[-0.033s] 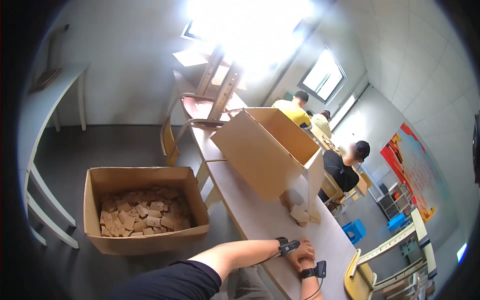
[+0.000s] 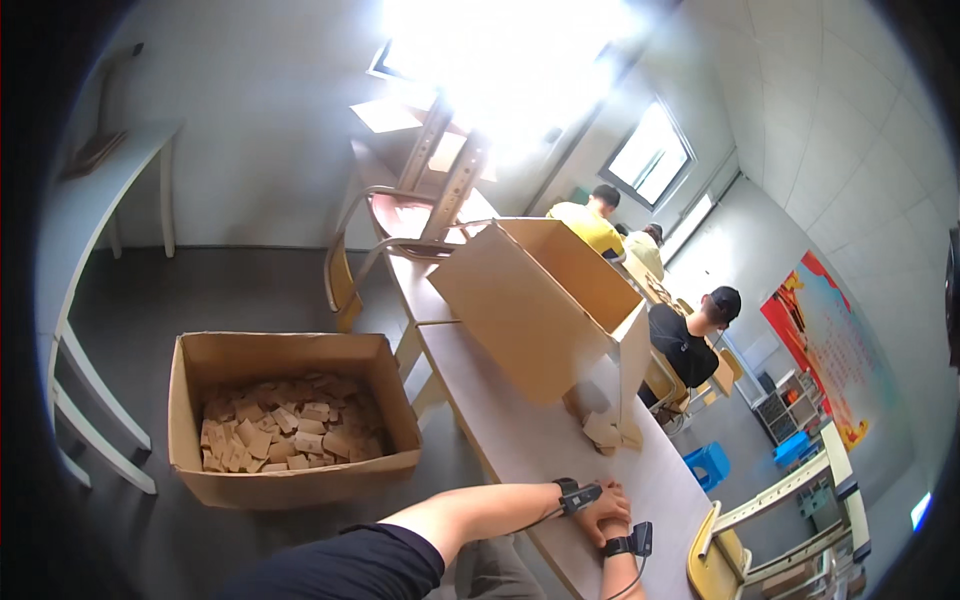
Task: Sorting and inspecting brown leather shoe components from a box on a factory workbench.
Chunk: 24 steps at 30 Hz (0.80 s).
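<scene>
My left hand [image 2: 600, 505] lies across my right hand [image 2: 617, 524] at the near part of the long table [image 2: 520, 440]. The left fingers look closed over the right hand, whose own fingers are mostly hidden. A dark strap with a small black device circles each wrist. Just beyond the hands, a few small brown cardboard pieces [image 2: 603, 432] lie on the tabletop. Behind them stands a large open cardboard box [image 2: 520, 310], its inside only partly visible. To the left, a second open cardboard box [image 2: 290, 488] on the floor holds a heap of small cardboard pieces [image 2: 285, 425].
A chair [image 2: 345, 280] rests against the table's far end. Nearer on the right is a yellow-seated chair [image 2: 715, 555], with a blue stool [image 2: 708, 463] beyond it. A white table [image 2: 110, 200] stands at the left. Several people sit further back, one in a black cap [image 2: 723, 302].
</scene>
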Each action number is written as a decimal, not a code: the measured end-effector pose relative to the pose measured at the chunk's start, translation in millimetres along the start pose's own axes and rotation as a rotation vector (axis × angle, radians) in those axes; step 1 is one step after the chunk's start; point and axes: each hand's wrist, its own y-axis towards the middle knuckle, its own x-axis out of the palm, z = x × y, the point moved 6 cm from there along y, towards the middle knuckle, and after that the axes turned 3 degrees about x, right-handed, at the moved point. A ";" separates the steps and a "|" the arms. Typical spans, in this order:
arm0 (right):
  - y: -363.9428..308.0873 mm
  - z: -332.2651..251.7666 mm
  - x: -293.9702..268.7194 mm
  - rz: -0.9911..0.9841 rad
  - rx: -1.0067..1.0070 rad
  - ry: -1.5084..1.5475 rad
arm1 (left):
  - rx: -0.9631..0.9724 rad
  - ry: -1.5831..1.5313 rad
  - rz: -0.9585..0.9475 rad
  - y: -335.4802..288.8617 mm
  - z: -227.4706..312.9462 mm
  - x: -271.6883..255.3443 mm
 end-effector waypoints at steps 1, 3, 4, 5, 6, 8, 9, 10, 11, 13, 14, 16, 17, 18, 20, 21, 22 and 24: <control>-0.7 -0.9 -0.7 -0.006 0.013 -0.004 | 0.000 0.006 0.012 -0.5 3.1 0.6; 3.0 -4.8 -2.7 -0.018 0.031 -0.026 | 0.005 -0.078 0.013 -1.4 10.0 5.7; 1.9 -0.3 -7.4 -0.013 0.051 -0.040 | -0.001 -0.104 -0.002 3.1 14.1 8.8; 4.9 -6.5 -6.6 -0.022 0.048 -0.042 | -0.015 -0.089 0.018 -0.3 12.9 14.6; 8.4 -13.6 -6.1 -0.032 0.044 -0.039 | 0.010 -0.128 0.084 -5.5 9.8 20.9; 7.6 -11.7 -13.5 -0.028 0.085 -0.060 | 0.043 -0.142 0.152 -8.1 16.2 14.8; 11.1 -17.6 -12.6 -0.040 0.079 -0.056 | 0.025 -0.133 0.166 -14.1 15.2 13.0; 12.9 -22.3 -12.9 -0.051 0.072 -0.050 | 0.006 -0.152 0.144 -16.3 15.0 14.1; 13.7 -24.9 -15.6 -0.054 0.077 -0.052 | 0.002 -0.170 0.119 -14.3 14.8 16.4; 16.5 -27.1 -19.9 -0.057 0.089 -0.053 | 0.009 -0.183 0.143 -14.2 18.1 18.9; 16.9 -26.9 -21.9 -0.056 0.096 -0.054 | 0.016 -0.203 0.156 -13.6 19.6 19.0; 15.4 -27.2 -24.3 -0.057 0.123 -0.061 | -0.003 -0.243 0.188 -14.8 21.3 14.6; 15.8 -26.3 -26.8 -0.058 0.133 -0.067 | 0.000 -0.241 0.193 -15.4 23.6 10.6; 16.7 -25.8 -27.9 -0.054 0.144 -0.060 | -0.006 -0.293 0.183 -15.2 24.8 7.5; 18.0 -31.0 -28.7 -0.064 0.149 -0.054 | -0.022 -0.343 0.190 -16.0 23.3 7.7; 19.0 -32.5 -30.0 -0.065 0.150 -0.047 | -0.018 -0.329 0.197 -16.4 24.2 8.6; 19.8 -37.1 -30.9 -0.072 0.150 -0.040 | -0.017 -0.315 0.206 -17.7 21.8 14.2; 22.0 -41.0 -32.0 -0.077 0.155 -0.027 | -0.010 -0.286 0.219 -19.6 18.0 22.1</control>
